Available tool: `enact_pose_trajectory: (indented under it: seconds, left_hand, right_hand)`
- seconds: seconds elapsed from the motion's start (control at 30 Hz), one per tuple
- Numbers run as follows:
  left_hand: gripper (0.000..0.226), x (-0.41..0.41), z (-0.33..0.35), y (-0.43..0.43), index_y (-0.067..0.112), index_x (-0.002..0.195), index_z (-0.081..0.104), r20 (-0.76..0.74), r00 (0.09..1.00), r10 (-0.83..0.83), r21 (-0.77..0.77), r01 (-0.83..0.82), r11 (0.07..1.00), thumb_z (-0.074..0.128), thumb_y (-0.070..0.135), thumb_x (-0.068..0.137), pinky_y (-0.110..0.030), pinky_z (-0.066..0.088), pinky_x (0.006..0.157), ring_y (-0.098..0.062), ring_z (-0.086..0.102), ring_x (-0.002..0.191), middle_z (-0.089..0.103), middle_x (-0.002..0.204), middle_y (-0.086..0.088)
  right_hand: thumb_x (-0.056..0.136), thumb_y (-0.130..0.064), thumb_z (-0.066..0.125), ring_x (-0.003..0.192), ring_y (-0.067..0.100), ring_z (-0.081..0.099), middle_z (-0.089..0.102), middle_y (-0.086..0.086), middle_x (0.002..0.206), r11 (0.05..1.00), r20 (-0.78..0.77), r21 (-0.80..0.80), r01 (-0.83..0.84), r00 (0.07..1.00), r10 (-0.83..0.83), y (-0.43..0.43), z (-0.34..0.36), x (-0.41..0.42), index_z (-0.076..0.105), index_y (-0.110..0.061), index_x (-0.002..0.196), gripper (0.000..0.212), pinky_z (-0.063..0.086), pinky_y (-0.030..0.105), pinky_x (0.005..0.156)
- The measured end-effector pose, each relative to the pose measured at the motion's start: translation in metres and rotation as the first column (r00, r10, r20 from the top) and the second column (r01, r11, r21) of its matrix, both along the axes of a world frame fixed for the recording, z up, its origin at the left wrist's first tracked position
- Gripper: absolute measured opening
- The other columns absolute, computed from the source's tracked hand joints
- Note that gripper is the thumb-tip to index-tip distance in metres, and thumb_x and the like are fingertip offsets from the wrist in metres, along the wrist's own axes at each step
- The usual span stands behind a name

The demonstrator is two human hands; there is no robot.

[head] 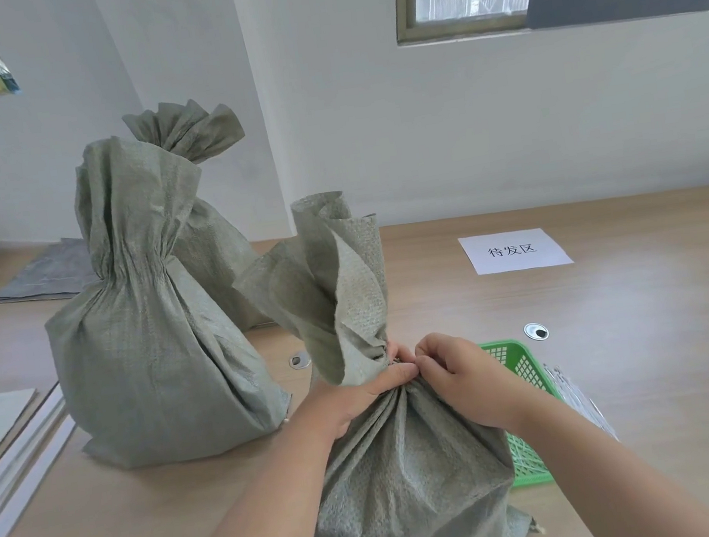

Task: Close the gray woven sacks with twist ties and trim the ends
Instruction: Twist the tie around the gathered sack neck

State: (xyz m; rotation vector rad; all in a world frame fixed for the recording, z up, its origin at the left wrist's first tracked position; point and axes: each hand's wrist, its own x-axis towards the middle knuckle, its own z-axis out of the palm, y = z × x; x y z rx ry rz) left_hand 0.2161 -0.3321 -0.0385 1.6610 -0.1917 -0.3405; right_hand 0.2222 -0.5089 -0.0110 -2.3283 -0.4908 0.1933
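A gray woven sack [407, 477] stands in front of me on the wooden table, its top gathered into a neck with the loose mouth flaring upward. My left hand [360, 396] grips that neck from the left. My right hand [461, 371] pinches at the neck's right side, fingertips meeting the left thumb; a thin tie there is barely visible. Two more gray sacks stand to the left: a near one [147, 354] with a cinched neck and a far one [202, 225] behind it.
A green plastic basket [521, 363] sits just right of the sack, with a bundle of white ties [582, 400] beside it. A white paper label [515, 250] lies further back. Flat folded sacks [47, 275] and pale strips [12, 457] lie at the left.
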Motion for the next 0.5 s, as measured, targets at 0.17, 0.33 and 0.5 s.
enact_pose_trajectory:
  seconds: [0.17, 0.33, 0.5]
  left_hand:
    - [0.015, 0.001, 0.003, 0.003, 0.032, 0.067, 0.058, 0.057, 0.998, 0.023, 0.096, -0.029, 0.995, 0.070, 0.037, 0.074, -0.034, 0.040, 0.085, -0.011, 0.050, 0.084, 0.052, 0.084, 0.005]
    - [0.012, 0.003, 0.002, 0.007, 0.033, 0.066, 0.061, 0.110, 0.993, 0.037, 0.125, -0.051, 0.991, 0.072, 0.034, 0.070, -0.050, 0.048, 0.095, -0.015, 0.055, 0.089, 0.059, 0.086, 0.005]
    - [0.015, 0.003, 0.004, 0.007, 0.031, 0.068, 0.063, 0.128, 0.991, 0.047, 0.098, -0.059, 0.993, 0.073, 0.020, 0.073, -0.053, 0.047, 0.102, -0.016, 0.061, 0.092, 0.064, 0.087, 0.003]
  right_hand:
    - [0.099, -0.017, 0.043, 0.061, 0.010, 0.043, 0.051, -0.004, 0.069, 0.999, -0.017, -0.032, -0.008, 1.000, 0.008, -0.002, 0.008, -0.002, 0.048, -0.020, 0.077, 0.022, 0.039, 0.033, 0.063]
    - [0.100, -0.019, 0.041, 0.036, 0.015, 0.046, 0.050, 0.000, 0.058, 0.997, -0.146, 0.022, 0.070, 0.987, -0.066, -0.015, 0.015, -0.003, 0.050, -0.016, 0.081, 0.021, 0.041, 0.026, 0.041]
    - [0.093, -0.019, 0.064, 0.042, 0.001, 0.053, 0.065, -0.010, 0.075, 0.991, 0.002, 0.099, 0.094, 0.996, -0.094, -0.012, 0.015, -0.001, 0.068, -0.025, 0.087, 0.009, 0.041, 0.013, 0.048]
